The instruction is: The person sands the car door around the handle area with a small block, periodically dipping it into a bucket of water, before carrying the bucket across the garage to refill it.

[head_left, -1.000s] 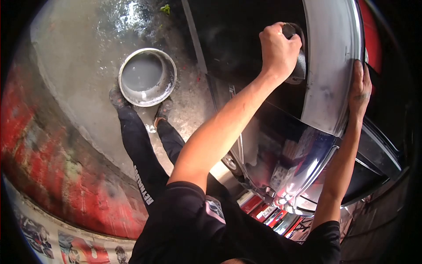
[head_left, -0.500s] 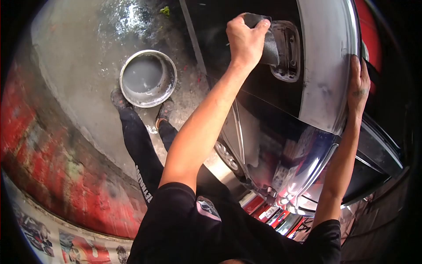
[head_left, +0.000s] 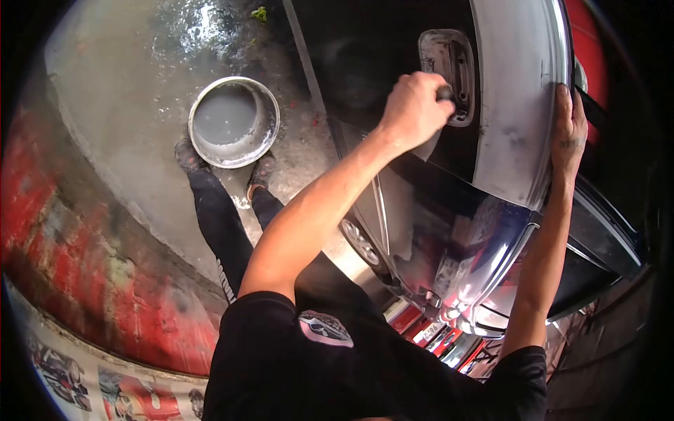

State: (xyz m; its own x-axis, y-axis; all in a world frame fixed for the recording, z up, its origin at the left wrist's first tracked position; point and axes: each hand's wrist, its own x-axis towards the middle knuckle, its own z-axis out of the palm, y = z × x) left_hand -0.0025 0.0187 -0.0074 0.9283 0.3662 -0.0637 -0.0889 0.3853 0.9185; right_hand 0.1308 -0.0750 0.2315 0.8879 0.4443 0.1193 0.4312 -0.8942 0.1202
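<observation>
Beside one bucket (head_left: 234, 121) — left hand (head_left: 414, 109) fingers pinching one dark pad (head_left: 445, 92); right hand (head_left: 569, 133) fingers spread on car panel (head_left: 516, 84).

Glossy black car body (head_left: 428, 210), grey bucket (head_left: 234, 121), red wall (head_left: 105, 281), black shirt (head_left: 316, 365)

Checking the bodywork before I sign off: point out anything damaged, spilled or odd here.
A dull grey, scuffed band runs along the otherwise glossy black car panel, above the fuel-filler recess. The concrete floor is wet around the metal basin.
</observation>
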